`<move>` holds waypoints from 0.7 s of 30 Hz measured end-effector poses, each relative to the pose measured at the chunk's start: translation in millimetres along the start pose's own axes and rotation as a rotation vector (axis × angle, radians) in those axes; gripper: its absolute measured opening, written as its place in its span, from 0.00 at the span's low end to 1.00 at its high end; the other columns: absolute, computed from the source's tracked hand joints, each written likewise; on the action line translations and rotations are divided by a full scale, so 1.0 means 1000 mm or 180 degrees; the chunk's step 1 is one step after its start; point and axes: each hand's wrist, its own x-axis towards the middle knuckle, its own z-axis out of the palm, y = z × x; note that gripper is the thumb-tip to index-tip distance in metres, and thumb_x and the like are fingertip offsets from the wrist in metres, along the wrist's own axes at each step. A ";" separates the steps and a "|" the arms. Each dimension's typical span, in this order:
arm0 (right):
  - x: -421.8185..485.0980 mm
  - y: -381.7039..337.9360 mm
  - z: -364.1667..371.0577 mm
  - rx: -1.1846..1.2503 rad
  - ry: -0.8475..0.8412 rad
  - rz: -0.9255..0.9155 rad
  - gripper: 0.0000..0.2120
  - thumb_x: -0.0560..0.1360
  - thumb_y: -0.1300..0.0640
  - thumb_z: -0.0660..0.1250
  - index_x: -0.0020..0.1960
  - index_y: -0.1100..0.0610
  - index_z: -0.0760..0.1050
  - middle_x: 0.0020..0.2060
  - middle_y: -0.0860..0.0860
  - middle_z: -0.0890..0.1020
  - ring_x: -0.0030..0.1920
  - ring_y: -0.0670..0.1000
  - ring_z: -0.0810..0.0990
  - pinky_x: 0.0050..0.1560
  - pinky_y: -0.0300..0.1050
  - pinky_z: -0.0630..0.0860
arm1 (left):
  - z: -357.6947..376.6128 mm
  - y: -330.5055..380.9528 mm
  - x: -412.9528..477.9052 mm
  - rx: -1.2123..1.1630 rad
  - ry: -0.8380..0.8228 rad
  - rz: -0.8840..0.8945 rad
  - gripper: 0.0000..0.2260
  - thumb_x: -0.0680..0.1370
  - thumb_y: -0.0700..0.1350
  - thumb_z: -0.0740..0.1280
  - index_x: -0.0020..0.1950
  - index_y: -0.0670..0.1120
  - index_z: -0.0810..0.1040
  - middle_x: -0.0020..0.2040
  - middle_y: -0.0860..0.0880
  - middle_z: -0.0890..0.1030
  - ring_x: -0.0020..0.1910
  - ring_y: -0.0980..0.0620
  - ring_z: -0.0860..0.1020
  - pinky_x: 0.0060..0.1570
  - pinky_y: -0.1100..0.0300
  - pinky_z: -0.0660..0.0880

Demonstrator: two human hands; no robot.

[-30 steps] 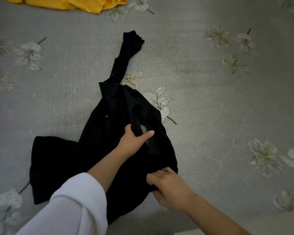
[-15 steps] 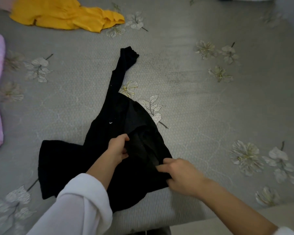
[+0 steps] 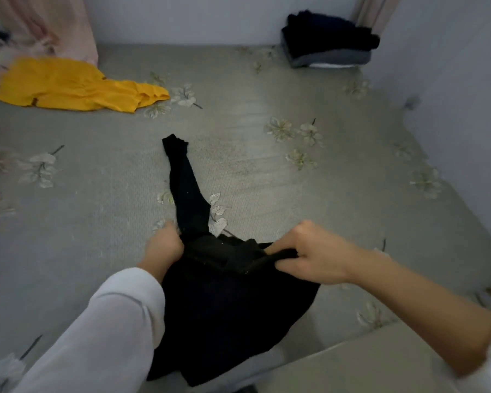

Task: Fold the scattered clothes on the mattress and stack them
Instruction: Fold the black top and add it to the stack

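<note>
A black garment (image 3: 227,302) hangs lifted by its top edge over the near side of the grey flowered mattress (image 3: 267,171). One long sleeve trails away across the mattress. My left hand (image 3: 163,245) grips the top edge at its left end. My right hand (image 3: 309,255) grips the same edge at its right end, fingers curled round the bunched cloth. A yellow garment (image 3: 74,85) lies crumpled at the far left. A stack of folded dark clothes (image 3: 328,42) sits in the far right corner.
A pink curtain (image 3: 54,26) hangs at the back left above the yellow garment. Walls (image 3: 451,80) close the back and right sides. The mattress's front edge (image 3: 366,361) runs at lower right.
Both hands have moved apart to the ends of the garment's top edge and raised it off the mattress. The view has tilted up, so the back wall and the folded stack show.
</note>
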 end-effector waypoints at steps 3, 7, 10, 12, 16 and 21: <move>-0.020 0.008 -0.035 0.0769 0.0388 0.0313 0.13 0.68 0.55 0.61 0.37 0.65 0.78 0.26 0.57 0.75 0.27 0.56 0.73 0.30 0.48 0.68 | -0.032 0.009 -0.006 -0.0905 0.0150 -0.0235 0.19 0.78 0.37 0.58 0.69 0.41 0.65 0.58 0.36 0.76 0.49 0.36 0.78 0.48 0.47 0.78; -0.042 0.028 -0.066 0.1662 0.1003 0.0655 0.18 0.70 0.65 0.67 0.25 0.59 0.64 0.21 0.50 0.64 0.21 0.47 0.63 0.25 0.39 0.57 | -0.089 0.039 -0.038 -0.3380 -0.0137 -0.0627 0.21 0.80 0.34 0.51 0.72 0.48 0.64 0.58 0.37 0.77 0.35 0.41 0.81 0.24 0.57 0.78; -0.048 0.041 -0.080 0.2016 0.1493 0.0754 0.21 0.70 0.69 0.67 0.23 0.57 0.63 0.19 0.49 0.63 0.18 0.46 0.61 0.23 0.37 0.55 | -0.129 0.054 -0.068 -0.3804 -0.0296 -0.0347 0.21 0.82 0.39 0.49 0.73 0.53 0.62 0.50 0.41 0.81 0.36 0.42 0.83 0.28 0.57 0.80; -0.049 0.048 -0.089 0.2138 0.1781 0.0746 0.25 0.70 0.73 0.64 0.20 0.55 0.62 0.17 0.48 0.63 0.17 0.46 0.61 0.23 0.37 0.55 | -0.153 0.059 -0.083 -0.3747 -0.0270 -0.0113 0.22 0.82 0.41 0.48 0.74 0.57 0.61 0.47 0.43 0.82 0.35 0.41 0.84 0.30 0.57 0.80; -0.049 0.055 -0.111 0.2167 0.2088 0.0605 0.15 0.68 0.75 0.64 0.25 0.67 0.67 0.21 0.53 0.64 0.20 0.48 0.62 0.25 0.37 0.56 | -0.197 0.060 -0.109 -0.3240 0.0267 0.0387 0.22 0.79 0.42 0.48 0.71 0.55 0.67 0.47 0.43 0.83 0.33 0.39 0.83 0.30 0.56 0.80; -0.043 0.051 -0.141 0.2448 0.2255 0.0391 0.07 0.68 0.75 0.61 0.32 0.77 0.69 0.23 0.56 0.71 0.20 0.49 0.69 0.23 0.33 0.60 | -0.244 0.058 -0.135 -0.2879 0.0554 0.0682 0.23 0.71 0.52 0.51 0.60 0.50 0.77 0.39 0.39 0.84 0.27 0.41 0.81 0.23 0.63 0.74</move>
